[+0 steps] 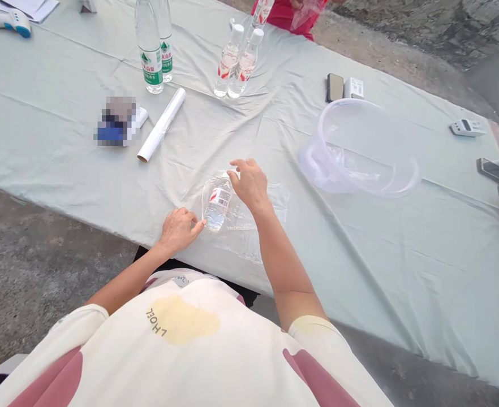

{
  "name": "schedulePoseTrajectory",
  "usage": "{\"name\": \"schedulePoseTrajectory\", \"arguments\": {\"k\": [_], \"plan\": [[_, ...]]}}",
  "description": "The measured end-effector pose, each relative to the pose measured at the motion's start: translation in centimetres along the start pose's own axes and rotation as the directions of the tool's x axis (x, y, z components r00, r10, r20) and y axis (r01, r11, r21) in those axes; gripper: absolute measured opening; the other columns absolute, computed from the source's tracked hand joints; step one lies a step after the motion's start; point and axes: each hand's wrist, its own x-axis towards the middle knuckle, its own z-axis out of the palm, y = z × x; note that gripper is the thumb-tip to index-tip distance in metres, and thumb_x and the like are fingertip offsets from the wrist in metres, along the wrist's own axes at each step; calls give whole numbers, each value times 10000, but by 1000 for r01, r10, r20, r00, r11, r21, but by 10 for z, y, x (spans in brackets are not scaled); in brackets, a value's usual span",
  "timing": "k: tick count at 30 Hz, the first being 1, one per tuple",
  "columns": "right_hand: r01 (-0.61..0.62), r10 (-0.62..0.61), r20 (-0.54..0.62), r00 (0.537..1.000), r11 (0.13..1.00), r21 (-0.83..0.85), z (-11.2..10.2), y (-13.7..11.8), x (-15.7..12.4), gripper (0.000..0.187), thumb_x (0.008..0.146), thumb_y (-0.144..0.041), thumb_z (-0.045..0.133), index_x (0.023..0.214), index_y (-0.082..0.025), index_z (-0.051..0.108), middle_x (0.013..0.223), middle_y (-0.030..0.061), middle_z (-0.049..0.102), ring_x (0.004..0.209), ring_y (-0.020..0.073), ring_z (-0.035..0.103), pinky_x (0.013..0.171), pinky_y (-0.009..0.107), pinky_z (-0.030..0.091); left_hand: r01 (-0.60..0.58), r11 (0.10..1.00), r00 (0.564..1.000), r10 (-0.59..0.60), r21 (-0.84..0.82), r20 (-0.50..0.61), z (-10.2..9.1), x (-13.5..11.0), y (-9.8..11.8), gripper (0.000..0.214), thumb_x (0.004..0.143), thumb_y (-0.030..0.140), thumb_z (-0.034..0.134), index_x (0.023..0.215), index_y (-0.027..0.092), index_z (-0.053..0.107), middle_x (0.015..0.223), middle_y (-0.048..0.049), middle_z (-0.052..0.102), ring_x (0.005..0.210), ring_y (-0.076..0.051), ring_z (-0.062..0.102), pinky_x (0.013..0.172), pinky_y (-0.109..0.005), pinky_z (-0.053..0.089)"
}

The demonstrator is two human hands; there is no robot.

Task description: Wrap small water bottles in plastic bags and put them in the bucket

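**Small bottle lying flat on cling film, a hand at each end**

So here's what we've got at the near edge of the table (63, 141). A small water bottle (216, 203) lies on its side on a loose sheet of clear film (270, 198), cap end pointing far and base end pointing near. We reckon it's lying down rather than standing because the film is spread under it and bunched up around it.

The left hand (179, 229) sits at the near-left of the bottle, fingers loosely curled and thumb tip touching the base end. It isn't wrapped around the bottle. Whether it's pinching film under those fingers, we can't tell.

The right hand (249, 183) is arched over the far end by the cap, fingers bent downward. It hides what's underneath, so we can't tell if it's grasping the cap, the film, or just resting there. That puts the bottle between the two hands, touching both, which to us looks like a way to stop it rolling.

Further off there's a roll of film (161, 124) to the far left, a clear plastic basin (362, 107) tipped up on the right, and more bottles (236, 62) standing at the far side.
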Motion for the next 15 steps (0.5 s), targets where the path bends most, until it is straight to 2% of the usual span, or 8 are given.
{"name": "schedulePoseTrajectory", "arguments": {"k": [2, 4, 6, 8, 10, 12, 13, 15], "plan": [[76, -73, 54, 996, 995, -62, 3, -6, 16, 439, 913, -317, 606, 1342, -228, 630, 1273, 153, 607, 1140, 307, 589, 893, 404, 488, 28, 998, 999, -26, -50, 38, 0, -3, -1, 346, 942, 471, 511, 893, 197, 716, 955, -63, 669, 914, -226, 624, 768, -334, 461], [114, -91, 155, 984, 982, -147, 7, -16, 32, 411, 868, -280, 664, 1276, -233, 686, 1260, 158, 615, 1164, 326, 568, 886, 405, 484, 43, 996, 996, -36, -80, 81, 0, -5, -3, 327, 908, 497, 556, 902, 202, 696, 971, -51, 664, 878, -214, 622, 720, -319, 444], [143, -83, 248, 965, 961, -235, 9, -25, 44, 306, 865, -158, 610, 1131, -198, 754, 1186, 161, 656, 1109, 314, 594, 841, 383, 480, 31, 997, 994, -24, -69, 109, 1, -8, -4, 278, 872, 474, 612, 876, 202, 669, 958, -44, 655, 859, -211, 617, 686, -311, 423], [164, -87, 270, 959, 947, -276, 8, -28, 49, 319, 846, -55, 530, 1015, -170, 776, 1109, 157, 691, 1014, 288, 628, 777, 359, 470, 16, 999, 995, -11, -46, 100, 4, -10, -5, 191, 878, 381, 611, 816, 203, 637, 917, -38, 641, 838, -205, 614, 665, -307, 410], [161, -106, 227, 968, 957, -241, 5, -23, 48, 326, 835, -47, 507, 970, -175, 774, 1059, 139, 713, 941, 268, 642, 738, 348, 457, -1, 998, 1000, 3, -65, 31, 8, -13, -6, 158, 898, 294, 575, 773, 205, 610, 897, -34, 633, 816, -192, 614, 664, -305, 417], [142, -119, 162, 980, 980, -141, 3, -9, 40, 308, 842, -81, 501, 951, -187, 769, 1001, 114, 730, 903, 252, 646, 735, 343, 453, -65, 991, 994, 53, -118, -100, 15, -15, -7, 153, 904, 261, 568, 763, 207, 594, 926, -36, 640, 828, -183, 622, 685, -298, 445], [132, -121, 138, 983, 989, -71, 3, 0, 35, 302, 847, -97, 496, 947, -188, 766, 965, 102, 735, 885, 242, 648, 741, 339, 455, -121, 983, 979, 95, -136, -179, 18, -16, -8, 142, 901, 252, 577, 767, 209, 590, 958, -41, 646, 851, -181, 628, 704, -294, 463], [114, -123, 93, 988, 989, 93, 7, 20, 22, 297, 853, -125, 487, 959, -184, 758, 917, 83, 742, 857, 219, 652, 765, 335, 469, -260, 956, 924, 205, -137, -324, 27, -16, -9, 127, 902, 229, 579, 776, 210, 584, 1043, -57, 659, 909, -178, 642, 749, -288, 497]]}}
